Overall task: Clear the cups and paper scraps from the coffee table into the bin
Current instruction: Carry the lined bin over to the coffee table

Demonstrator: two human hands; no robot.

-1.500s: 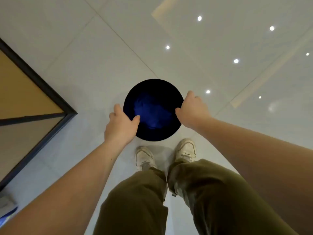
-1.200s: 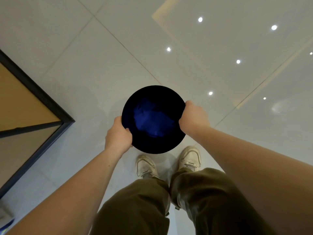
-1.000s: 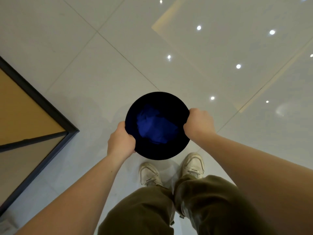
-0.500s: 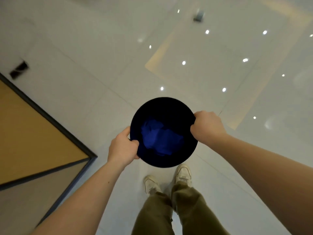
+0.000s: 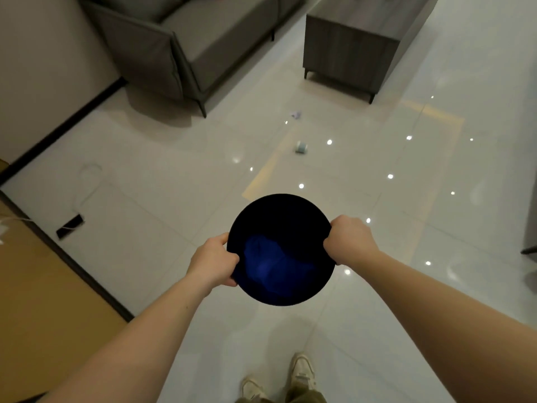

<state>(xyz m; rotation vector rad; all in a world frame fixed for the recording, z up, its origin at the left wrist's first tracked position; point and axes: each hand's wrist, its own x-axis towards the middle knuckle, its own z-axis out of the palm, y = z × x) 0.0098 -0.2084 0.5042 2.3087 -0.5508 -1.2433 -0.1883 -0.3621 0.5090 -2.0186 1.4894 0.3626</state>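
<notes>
I hold a round black bin (image 5: 280,222) with a blue liner in front of me, off the floor. My left hand (image 5: 213,258) grips its left rim and my right hand (image 5: 347,239) grips its right rim. Ahead on the tiled floor lies a pale cup (image 5: 302,147) on its side. Farther on lies a crumpled paper scrap (image 5: 296,114). The grey coffee table (image 5: 348,48) stands beyond them at the top; small items on its top are cut off by the frame edge.
A grey sofa (image 5: 186,45) stands at the upper left, beside the coffee table. A white cable and a dark power block (image 5: 69,222) lie on the floor at left. A wooden surface with a dark edge (image 5: 43,286) borders the left side.
I have lifted the bin off the floor with both hands and raised my view. The sofa, the coffee table, the cup and the scrap have come into sight.
</notes>
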